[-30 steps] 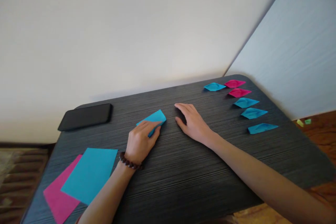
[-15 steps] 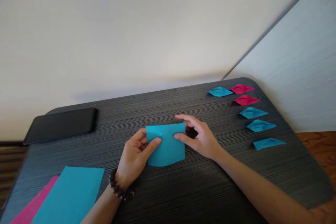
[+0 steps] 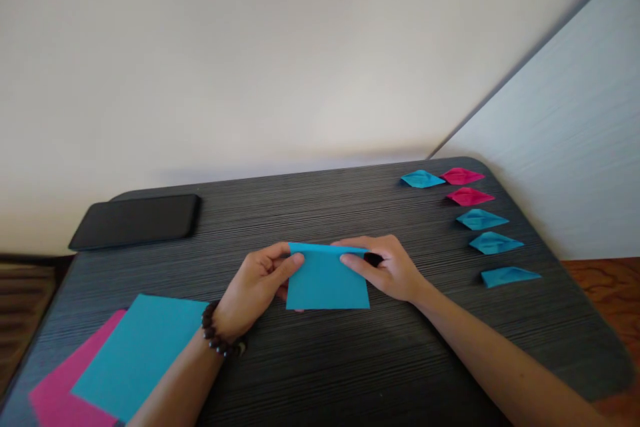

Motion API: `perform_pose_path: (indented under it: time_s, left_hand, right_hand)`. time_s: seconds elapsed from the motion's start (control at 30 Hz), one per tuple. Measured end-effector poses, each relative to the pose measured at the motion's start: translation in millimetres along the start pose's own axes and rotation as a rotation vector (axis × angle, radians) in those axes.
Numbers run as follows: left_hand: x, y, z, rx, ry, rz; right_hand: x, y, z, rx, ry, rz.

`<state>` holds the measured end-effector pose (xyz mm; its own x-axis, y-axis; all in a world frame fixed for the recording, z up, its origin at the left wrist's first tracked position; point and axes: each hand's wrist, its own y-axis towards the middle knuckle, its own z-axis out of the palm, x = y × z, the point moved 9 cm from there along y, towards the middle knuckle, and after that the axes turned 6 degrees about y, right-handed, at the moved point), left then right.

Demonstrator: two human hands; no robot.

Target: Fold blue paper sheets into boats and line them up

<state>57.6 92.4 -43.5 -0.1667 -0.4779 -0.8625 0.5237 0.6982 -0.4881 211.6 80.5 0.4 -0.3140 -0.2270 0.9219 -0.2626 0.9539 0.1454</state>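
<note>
A small blue sheet of paper [image 3: 327,283] is held between my two hands above the dark table, its top edge bent over into a narrow strip. My left hand [image 3: 263,283], with a beaded bracelet [image 3: 219,335] on the wrist, pinches the paper's upper left corner, thumb in front and fingers behind. At the upper right, my right hand [image 3: 387,267] presses its thumb on the front while its fingers lie along the bent top edge. The fingers behind the paper are partly hidden.
Several folded blue and pink paper boats [image 3: 481,219] stand along the table's right side. A larger blue sheet [image 3: 140,353] overlaps a pink sheet [image 3: 75,373] at the lower left. A black flat case-like object [image 3: 137,221] lies at the back left, by the wall.
The paper's top edge has bent over toward me under my right fingers, which have come down onto it. The paper now looks flatter and slightly farther right; the whole view has shifted a little.
</note>
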Motion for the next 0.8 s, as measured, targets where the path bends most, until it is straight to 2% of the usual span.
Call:
perform_pose_path:
  time_s: [0.13, 0.23, 0.43, 0.6, 0.7, 0.8]
  left_hand:
    - [2, -3, 2.7, 0.088, -0.157, -0.049]
    - [0, -4, 3.4, 0.082, -0.212, -0.059]
    - [0, -5, 2.0, 0.052, -0.103, -0.04]
    - [-2, -2, -2.6, 0.042, -0.09, 0.068]
    - [-6, -2, -4.6, -0.005, 0.014, 0.146]
    - [-13, -4, -4.3, -0.075, 0.154, 0.186]
  right_hand:
    - [7, -1, 2, 0.033, -0.052, -0.126]
    - [7, -3, 6, 0.079, -0.099, -0.163]
    - [12, -6, 10, 0.095, -0.1, -0.235]
    - [18, -7, 17, 0.234, 0.035, -0.233]
    - [16, -4, 11, 0.174, 0.091, -0.184]
    - [1, 0, 5, 0.042, -0.018, -0.04]
